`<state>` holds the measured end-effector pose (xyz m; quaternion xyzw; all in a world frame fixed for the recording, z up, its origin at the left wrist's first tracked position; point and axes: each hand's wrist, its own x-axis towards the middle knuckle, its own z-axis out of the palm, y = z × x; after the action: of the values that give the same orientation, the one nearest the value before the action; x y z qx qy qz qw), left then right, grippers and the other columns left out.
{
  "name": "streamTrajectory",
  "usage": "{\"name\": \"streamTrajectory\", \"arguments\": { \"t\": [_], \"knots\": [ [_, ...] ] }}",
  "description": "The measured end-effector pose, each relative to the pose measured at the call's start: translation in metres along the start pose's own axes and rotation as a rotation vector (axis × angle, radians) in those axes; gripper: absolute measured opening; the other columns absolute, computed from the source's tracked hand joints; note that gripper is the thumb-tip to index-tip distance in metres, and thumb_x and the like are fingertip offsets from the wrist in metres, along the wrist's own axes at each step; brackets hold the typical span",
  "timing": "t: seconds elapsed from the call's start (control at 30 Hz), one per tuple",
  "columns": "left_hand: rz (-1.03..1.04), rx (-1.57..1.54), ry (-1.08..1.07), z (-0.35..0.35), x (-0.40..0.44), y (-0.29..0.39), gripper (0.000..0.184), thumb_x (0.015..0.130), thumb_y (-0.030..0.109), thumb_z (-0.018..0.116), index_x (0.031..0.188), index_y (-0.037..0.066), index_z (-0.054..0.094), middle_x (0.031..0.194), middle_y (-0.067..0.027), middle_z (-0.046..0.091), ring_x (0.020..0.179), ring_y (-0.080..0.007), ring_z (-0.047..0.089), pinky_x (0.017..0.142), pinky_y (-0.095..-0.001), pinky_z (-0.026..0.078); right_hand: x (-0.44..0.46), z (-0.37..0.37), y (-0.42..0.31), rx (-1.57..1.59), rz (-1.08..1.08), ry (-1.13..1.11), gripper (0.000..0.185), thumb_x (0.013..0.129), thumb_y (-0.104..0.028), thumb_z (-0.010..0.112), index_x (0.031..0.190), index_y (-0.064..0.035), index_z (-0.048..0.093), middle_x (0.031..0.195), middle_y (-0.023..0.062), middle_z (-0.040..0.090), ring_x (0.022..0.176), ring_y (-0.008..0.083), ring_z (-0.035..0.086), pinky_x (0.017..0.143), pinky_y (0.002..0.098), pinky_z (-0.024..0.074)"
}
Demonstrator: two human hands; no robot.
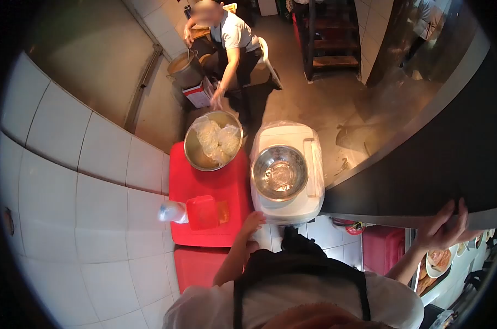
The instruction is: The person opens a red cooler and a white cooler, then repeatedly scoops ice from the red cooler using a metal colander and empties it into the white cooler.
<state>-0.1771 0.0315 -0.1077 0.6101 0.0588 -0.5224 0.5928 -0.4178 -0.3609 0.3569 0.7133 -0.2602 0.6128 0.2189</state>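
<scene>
My left hand is beside the near left corner of a white lidded container, its fingers stretched out and holding nothing. Whether the fingertips touch the container, I cannot tell. On the lid sits a shiny metal bowl; nothing solid shows inside it. My right hand rests with spread fingers at the near edge of a dark panel, off to the right. Left of the container, a large metal basin holding plastic bags of pale food stands at the far end of a red table.
A red tray and a clear plastic bottle or bag lie on the red table. Another person sits beyond, one hand near the basin, by a large pot. Wooden steps rise behind. Plated food stands below my right hand.
</scene>
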Motion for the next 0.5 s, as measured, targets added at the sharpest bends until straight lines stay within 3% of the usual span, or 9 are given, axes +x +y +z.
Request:
{"name": "streamTrajectory", "arguments": {
  "t": [0.1,0.2,0.3,0.33,0.4,0.43,0.47,0.5],
  "knots": [
    [-0.039,0.254,0.165,0.024,-0.02,0.045,0.034,0.085,0.029,0.048,0.114,0.011,0.048,0.098,-0.0058,0.062,0.08,-0.0169,0.06,0.063,-0.0306,0.046,0.009,0.0,-0.013,0.047,-0.001,0.036,0.015,0.083,-0.009,0.058,0.096,-0.0036,0.061,0.093,0.0055,0.064,0.097,0.0268,0.055,0.101,0.0517,0.0205],
    [-0.056,0.298,0.153,0.011,-0.022,0.049,0.035,0.086,0.029,0.048,0.116,0.011,0.047,0.1,-0.0063,0.062,0.082,-0.0185,0.06,0.065,-0.033,0.048,0.004,0.001,-0.013,0.102,0.063,0.035,0.016,0.082,-0.009,0.059,0.097,-0.0041,0.061,0.092,0.0057,0.064,0.104,0.0275,0.051,0.101,0.0538,0.0196],
    [-0.046,0.072,0.034,-0.017,-0.047,0.035,0.036,0.089,0.036,0.045,0.114,0.011,0.047,0.107,-0.0102,0.057,0.098,-0.0203,0.054,0.082,-0.0367,0.043,0.004,-0.002,-0.009,0.001,0.001,0.0,0.017,0.082,-0.009,0.059,0.098,-0.0043,0.062,0.103,0.0115,0.056,0.111,0.0311,0.045,0.097,0.0507,0.0287],
    [-0.11,-0.026,0.065,-0.023,-0.054,0.029,0.033,0.089,0.035,0.044,0.112,0.011,0.048,0.112,-0.0132,0.055,0.103,-0.0255,0.052,0.087,-0.0389,0.041,0.005,-0.002,-0.011,-0.01,-0.001,-0.001,0.017,0.082,-0.008,0.059,0.098,-0.0045,0.062,0.114,0.017,0.048,0.116,0.0333,0.04,0.094,0.0473,0.0346],
    [-0.051,-0.238,-0.028,-0.066,-0.058,-0.01,0.03,0.089,0.032,0.044,0.109,0.011,0.049,0.111,-0.0144,0.055,0.104,-0.0269,0.052,0.087,-0.0389,0.041,0.011,-0.007,-0.024,0.063,0.073,0.011,0.016,0.083,-0.009,0.058,0.097,-0.0028,0.063,0.125,0.0224,0.041,0.12,0.0352,0.037,0.091,0.0441,0.0412],
    [-0.019,-0.354,-0.069,-0.087,-0.066,-0.035,0.028,0.088,0.031,0.044,0.108,0.011,0.049,0.111,-0.0151,0.055,0.104,-0.0277,0.052,0.087,-0.0388,0.041,0.008,-0.011,-0.03,0.242,0.334,0.077,0.018,0.084,-0.01,0.055,0.096,-0.0002,0.063,0.124,0.0228,0.042,0.119,0.0349,0.039,0.09,0.0448,0.0424],
    [0.005,-0.379,-0.009,-0.109,-0.073,-0.054,0.029,0.088,0.032,0.044,0.109,0.012,0.048,0.111,-0.014,0.055,0.104,-0.0276,0.051,0.087,-0.0393,0.041,0.004,-0.016,-0.035,0.435,0.581,0.197,0.02,0.085,-0.012,0.053,0.096,0.0023,0.062,0.124,0.0233,0.042,0.118,0.0347,0.041,0.09,0.0455,0.0437],
    [0.048,-0.371,0.099,-0.132,-0.082,-0.07,0.03,0.088,0.032,0.044,0.11,0.012,0.048,0.111,-0.013,0.054,0.104,-0.0275,0.051,0.087,-0.0399,0.041,-0.003,-0.019,-0.05,0.65,0.547,0.239,0.02,0.085,-0.012,0.052,0.095,0.0027,0.059,0.12,0.023,0.045,0.113,0.0352,0.045,0.09,0.0471,0.0433]
  ]
}}
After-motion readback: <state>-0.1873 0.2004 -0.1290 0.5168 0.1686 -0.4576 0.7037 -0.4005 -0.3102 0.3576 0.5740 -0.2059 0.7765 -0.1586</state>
